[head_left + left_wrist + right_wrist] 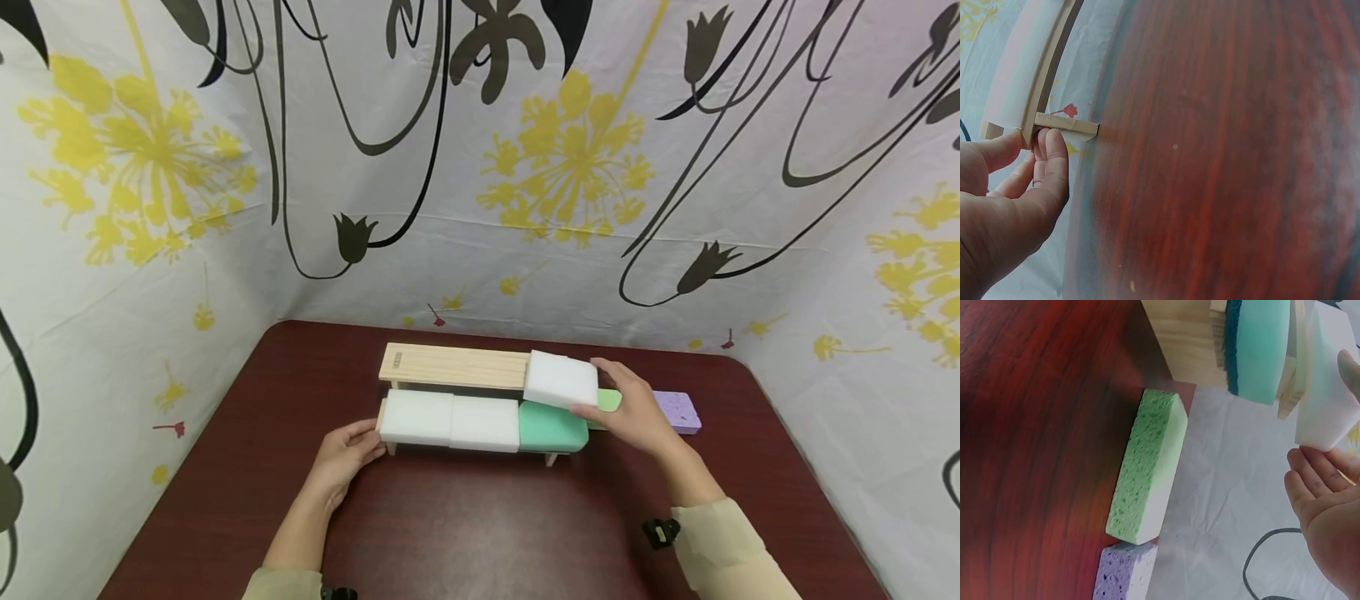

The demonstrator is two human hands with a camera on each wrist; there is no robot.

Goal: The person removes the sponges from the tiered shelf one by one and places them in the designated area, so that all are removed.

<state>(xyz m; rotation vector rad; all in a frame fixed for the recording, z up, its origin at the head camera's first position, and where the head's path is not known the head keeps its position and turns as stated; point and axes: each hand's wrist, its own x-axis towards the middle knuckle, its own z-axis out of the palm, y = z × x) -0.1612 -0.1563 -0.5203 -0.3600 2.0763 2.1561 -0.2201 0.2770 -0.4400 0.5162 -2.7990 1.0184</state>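
Observation:
On the table stands a two-tier wooden rack, its bare rear board (pixel 457 367) behind the front tier. Two white sponges (pixel 416 417) and a teal sponge (pixel 553 427) with a dark scrubbing side (pixel 1233 350) lie side by side along the front tier. My left hand (pixel 341 458) pinches the rack's left end between thumb and fingers, close to a wooden leg (pixel 1067 123). At the right end of the rear board, my right hand (pixel 633 408) holds another white sponge (pixel 560 379) between thumb and fingertips. That sponge sits slightly tilted, overlapping the board in the head view.
Right of the rack, a light green sponge (pixel 1147 469) and a purple sponge (pixel 678 412) lie end to end on the dark red table (pixel 450 533). A white patterned cloth (pixel 420 292) hangs behind the table and along both sides.

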